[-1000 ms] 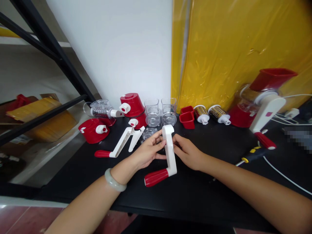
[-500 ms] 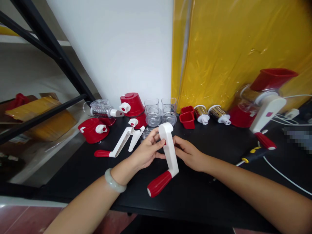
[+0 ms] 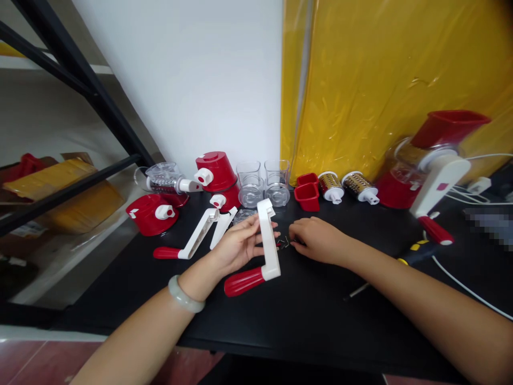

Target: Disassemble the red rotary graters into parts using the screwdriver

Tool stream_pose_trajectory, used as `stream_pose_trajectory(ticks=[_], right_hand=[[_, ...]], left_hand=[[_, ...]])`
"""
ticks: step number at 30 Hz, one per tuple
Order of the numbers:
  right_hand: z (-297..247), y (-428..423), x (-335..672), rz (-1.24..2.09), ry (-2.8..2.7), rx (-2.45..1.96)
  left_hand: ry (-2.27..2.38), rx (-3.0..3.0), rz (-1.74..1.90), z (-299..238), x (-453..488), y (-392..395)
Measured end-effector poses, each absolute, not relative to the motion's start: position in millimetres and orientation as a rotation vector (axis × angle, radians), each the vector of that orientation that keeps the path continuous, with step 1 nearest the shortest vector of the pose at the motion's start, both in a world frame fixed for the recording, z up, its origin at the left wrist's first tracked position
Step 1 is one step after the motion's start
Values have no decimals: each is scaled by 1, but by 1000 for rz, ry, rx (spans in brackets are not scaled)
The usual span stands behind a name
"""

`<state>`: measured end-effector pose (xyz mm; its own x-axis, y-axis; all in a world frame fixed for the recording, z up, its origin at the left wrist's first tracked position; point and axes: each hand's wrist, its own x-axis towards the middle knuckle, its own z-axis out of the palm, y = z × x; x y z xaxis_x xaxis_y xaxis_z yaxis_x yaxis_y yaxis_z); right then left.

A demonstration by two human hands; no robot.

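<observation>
My left hand (image 3: 240, 245) grips a white crank handle (image 3: 267, 240) with a red knob (image 3: 243, 282), holding it upright over the black table (image 3: 304, 315). My right hand (image 3: 316, 239) has come off the handle. It rests on the table to the right, fingers curled down at a few small dark screws (image 3: 284, 243). Whether it holds one is hidden.
Behind lie another white crank (image 3: 196, 240), red bases (image 3: 151, 214), clear hoppers (image 3: 250, 184), red cups (image 3: 308, 195) and metal grater drums (image 3: 356, 187). An assembled red-and-white grater (image 3: 428, 166) stands at right, a screwdriver (image 3: 417, 254) and white cable near it. A black shelf frame rises at left.
My right hand let go of the crank and dropped to the screws on the table. The left hand swung the crank leftward and tilted its red knob toward me.
</observation>
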<state>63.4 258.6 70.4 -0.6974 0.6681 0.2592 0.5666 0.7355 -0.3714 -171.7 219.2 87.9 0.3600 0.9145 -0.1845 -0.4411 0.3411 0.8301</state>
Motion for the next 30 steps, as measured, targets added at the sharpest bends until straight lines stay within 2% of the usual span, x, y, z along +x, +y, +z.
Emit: stream_pose_trajectory(ticks=[5,9,22,26,30], right_hand=[[81,250,58,293,-2436,-936],[81,241,48,386,-2239,-789],[70,237,45,268,-2087,-866],[66,241,45,395,-1986,-845],[65,248,49,758,-2053,-698]], left_hand=[[761,739,912,86,-168,216],[782,738,854,84,-162,212],[783,796,780,77,-162,211],[778,848,761,77,-162,212],[839,995,701,79,-161,212]])
